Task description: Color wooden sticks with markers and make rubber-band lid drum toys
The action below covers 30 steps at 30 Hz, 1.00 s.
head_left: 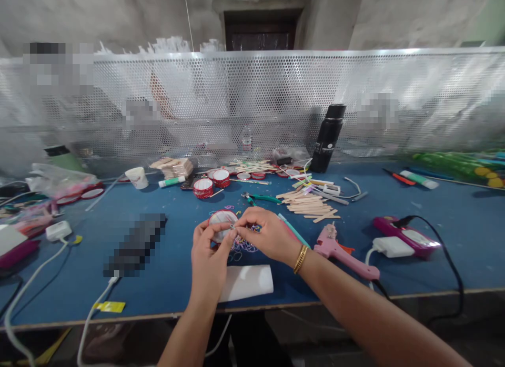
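Observation:
My left hand (pixel 209 256) and my right hand (pixel 264 233) meet above the blue table (pixel 158 283), fingertips pinched together on a small round red-rimmed lid (pixel 221 218) with a white face. The left fingers curl round its near edge; the right thumb and forefinger pinch something tiny at its rim, too small to name. A heap of small coloured rubber bands (pixel 242 246) lies just under the hands. A gold bangle sits on my right wrist. A white paper roll (pixel 246 283) lies close to my left forearm.
A pink glue gun (pixel 343 251) lies right of my hands, ice-cream sticks (pixel 310 204) and green-handled pliers (pixel 260 197) behind. More red lids (pixel 213 183), a black bottle (pixel 327 138), chargers and cables are around. A perforated metal screen (pixel 252 93) walls the back.

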Motion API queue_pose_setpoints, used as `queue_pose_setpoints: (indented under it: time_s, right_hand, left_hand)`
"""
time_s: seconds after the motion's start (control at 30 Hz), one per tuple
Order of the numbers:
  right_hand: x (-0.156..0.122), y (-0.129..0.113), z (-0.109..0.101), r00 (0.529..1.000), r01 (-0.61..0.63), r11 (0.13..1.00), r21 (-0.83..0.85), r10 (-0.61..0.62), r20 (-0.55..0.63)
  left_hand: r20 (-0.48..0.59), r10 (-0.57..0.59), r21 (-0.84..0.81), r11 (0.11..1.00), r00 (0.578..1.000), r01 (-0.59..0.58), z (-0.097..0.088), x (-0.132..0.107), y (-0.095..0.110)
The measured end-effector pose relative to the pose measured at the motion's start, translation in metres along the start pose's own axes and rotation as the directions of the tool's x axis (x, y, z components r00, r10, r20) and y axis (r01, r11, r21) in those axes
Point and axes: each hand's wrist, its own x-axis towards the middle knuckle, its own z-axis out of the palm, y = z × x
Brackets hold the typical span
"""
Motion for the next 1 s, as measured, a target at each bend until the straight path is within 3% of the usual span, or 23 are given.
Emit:
queue_pose_setpoints:
  time_s: [0.37,0.57,0.77,1.0]
  right_hand:
    - [-0.002,0.0,0.005,1.0,0.01,0.999,-0.033,-0.01,-0.005]
    - [-0.001,-0.008,0.002,0.996,-0.092,0.991,0.096,0.092,0.005]
    - [0.001,-0.003,-0.003,0.941,-0.339,0.848,0.408,0.312,0.134]
    - [0.005,-0.01,-0.027,0.947,-0.317,0.693,0.648,0.188,0.262]
  left_hand:
    - [-0.005,0.01,0.038,0.999,1.0,-0.01,0.0,0.0,0.005]
    - [0.004,0.018,0.081,0.997,1.0,-0.018,0.0,0.001,0.005]
    - [0.031,0.06,0.12,0.991,0.998,-0.064,0.006,0.0,0.003]
    - [-0.021,0.102,0.151,0.984,0.995,-0.097,0.005,0.004,-0.007]
